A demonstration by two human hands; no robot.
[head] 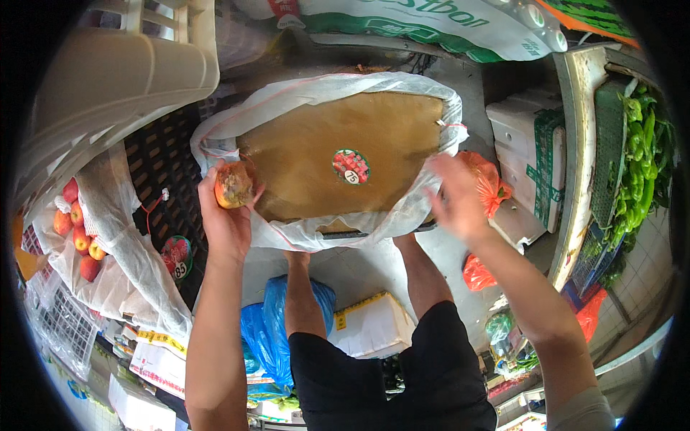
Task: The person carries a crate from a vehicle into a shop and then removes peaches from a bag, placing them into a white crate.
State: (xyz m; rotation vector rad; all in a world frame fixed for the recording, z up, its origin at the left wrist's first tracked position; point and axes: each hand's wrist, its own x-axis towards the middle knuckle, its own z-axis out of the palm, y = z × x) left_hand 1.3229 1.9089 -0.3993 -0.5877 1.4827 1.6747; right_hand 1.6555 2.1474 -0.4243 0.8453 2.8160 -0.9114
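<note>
In the head view my left hand (229, 215) holds a red and yellow apple (233, 185) with a large brown, spoiled-looking patch. That hand is at the left rim of a crate lined with white cloth (372, 81). A flat brown cardboard sheet (302, 145) covers the crate's contents and bears a round fruit sticker (351, 166). At the right rim, over the liner's edge, my right hand (455, 196) is motion-blurred; no object shows in it, and its finger posture is unclear.
Several apples (82, 237) lie in a cloth-lined crate at left, beside a black crate (167, 151). A cream plastic crate (129, 70) looms upper left. Red plastic bags (488, 186) and a white foam box (525, 156) stand right; green peppers (641, 161) lie beyond.
</note>
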